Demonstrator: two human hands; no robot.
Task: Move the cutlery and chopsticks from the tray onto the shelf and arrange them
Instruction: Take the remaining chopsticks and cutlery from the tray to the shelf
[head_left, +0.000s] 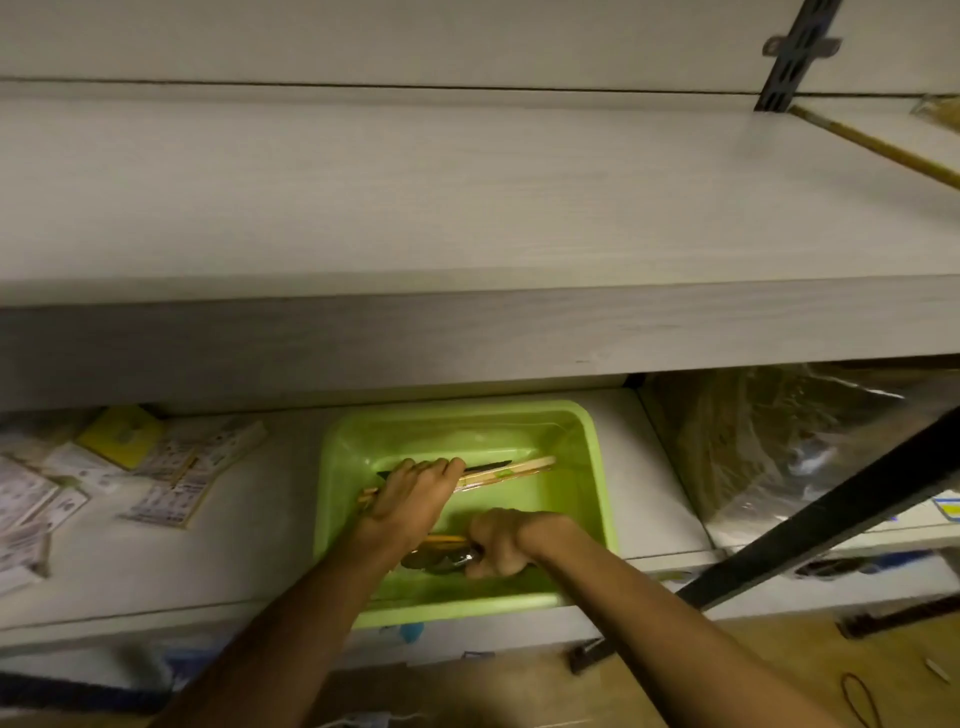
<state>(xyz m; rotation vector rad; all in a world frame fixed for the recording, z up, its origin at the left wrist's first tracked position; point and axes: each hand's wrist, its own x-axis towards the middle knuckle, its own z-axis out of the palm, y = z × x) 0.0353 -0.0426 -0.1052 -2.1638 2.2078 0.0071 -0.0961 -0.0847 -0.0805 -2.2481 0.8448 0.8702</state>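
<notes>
A green plastic tray (587, 467) sits on a white surface below the wide pale shelf (415, 208). Both my hands are inside the tray. My left hand (410, 499) grips a bundle of wooden chopsticks (509, 470) with a dark utensil among them, lying across the tray's far half. My right hand (501, 543) is curled round the handles of metal spoons (431, 560), whose bowls point left near the tray's front. A yellow handle (441, 540) shows between my two hands.
Flat printed packets and a yellow box (122, 434) lie scattered left of the tray. A plastic-wrapped bundle (779, 441) fills the space to the right. A black diagonal metal brace (831, 525) crosses at right. A wooden stick (878, 143) lies on the shelf's far right.
</notes>
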